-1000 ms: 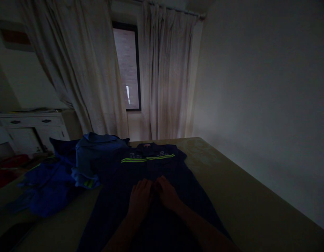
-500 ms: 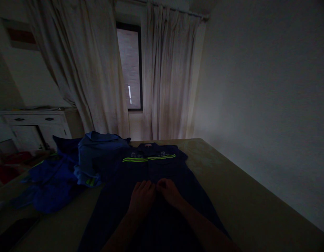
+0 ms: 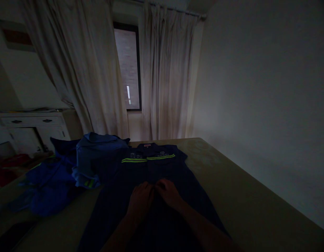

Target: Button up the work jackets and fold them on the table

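A dark navy work shirt (image 3: 177, 175) lies spread out front side up, its collar at the far end and a yellow-green reflective stripe (image 3: 160, 157) across the chest. My left hand (image 3: 141, 198) and my right hand (image 3: 168, 192) meet over the shirt's middle front, below the stripe. The fingers of both are closed, pinching the fabric along the front opening. Dim light hides the fingertips, and whether a button lies between them I cannot tell.
Crumpled blue garments (image 3: 53, 189) and a lighter blue one (image 3: 92, 154) lie left of the shirt on the table (image 3: 219, 175). A dark flat object (image 3: 13, 236) rests at the near left. A wall (image 3: 269, 105) runs along the right; curtains (image 3: 169, 77) hang behind.
My hands have drawn slightly closer together at the shirt's front, the fingertips now nearly touching. The view has shifted a little; the garments stay in place.
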Motion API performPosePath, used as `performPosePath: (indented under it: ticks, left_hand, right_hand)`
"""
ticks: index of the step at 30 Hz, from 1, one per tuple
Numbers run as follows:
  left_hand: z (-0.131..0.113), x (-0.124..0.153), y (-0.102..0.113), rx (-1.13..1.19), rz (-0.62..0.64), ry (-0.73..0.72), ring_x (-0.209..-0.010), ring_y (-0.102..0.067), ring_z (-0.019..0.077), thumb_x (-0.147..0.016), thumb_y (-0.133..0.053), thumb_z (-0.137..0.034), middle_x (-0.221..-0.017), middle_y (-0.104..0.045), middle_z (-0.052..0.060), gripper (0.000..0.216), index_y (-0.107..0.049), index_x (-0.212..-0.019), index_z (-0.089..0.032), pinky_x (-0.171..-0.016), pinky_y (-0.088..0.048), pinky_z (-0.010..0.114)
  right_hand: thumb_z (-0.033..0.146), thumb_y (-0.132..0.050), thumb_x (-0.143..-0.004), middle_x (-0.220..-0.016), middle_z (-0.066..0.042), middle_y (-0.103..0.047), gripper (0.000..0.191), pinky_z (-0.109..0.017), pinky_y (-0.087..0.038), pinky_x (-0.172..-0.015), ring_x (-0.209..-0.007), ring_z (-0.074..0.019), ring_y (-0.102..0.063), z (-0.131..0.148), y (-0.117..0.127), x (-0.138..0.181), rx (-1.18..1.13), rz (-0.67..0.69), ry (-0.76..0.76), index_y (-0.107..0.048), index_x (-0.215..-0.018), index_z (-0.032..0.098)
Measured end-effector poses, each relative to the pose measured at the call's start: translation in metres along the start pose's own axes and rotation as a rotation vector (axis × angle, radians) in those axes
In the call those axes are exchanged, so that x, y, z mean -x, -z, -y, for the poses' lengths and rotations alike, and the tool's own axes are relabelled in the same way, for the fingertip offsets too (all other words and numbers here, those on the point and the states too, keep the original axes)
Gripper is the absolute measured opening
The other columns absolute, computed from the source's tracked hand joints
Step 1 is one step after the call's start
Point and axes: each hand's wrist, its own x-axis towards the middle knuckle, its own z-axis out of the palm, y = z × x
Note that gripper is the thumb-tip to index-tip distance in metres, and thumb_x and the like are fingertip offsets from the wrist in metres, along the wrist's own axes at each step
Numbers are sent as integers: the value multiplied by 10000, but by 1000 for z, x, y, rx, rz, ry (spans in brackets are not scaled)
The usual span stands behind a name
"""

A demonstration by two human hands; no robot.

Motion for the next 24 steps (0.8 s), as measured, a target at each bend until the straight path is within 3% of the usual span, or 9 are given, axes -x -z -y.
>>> performPosePath:
  ticks: [19,24]
  left_hand:
    - [-2,-1,7,-4,94,1,-1089,-655,239,-1040,-399,-184,-1154,-710,56,328,-681,-1193,-251,-933,-458,379]
    - [7,-4,6,38,147,61,-1126,-650,228,-1019,-360,-127,-1202,-715,63,381,-670,-1212,-233,-968,-454,373]
  right_hand:
    - [264,-593,-947,-1020,-60,-751,156,-289,-466,-884,-977,-204,-683,-3,-2,0,12,3,18,-723,-987,187]
    - [401,-605,-950,-929,-47,-744,218,-266,-452,-752,-848,-190,-683,17,5,11,141,-19,-25,-663,-999,197]
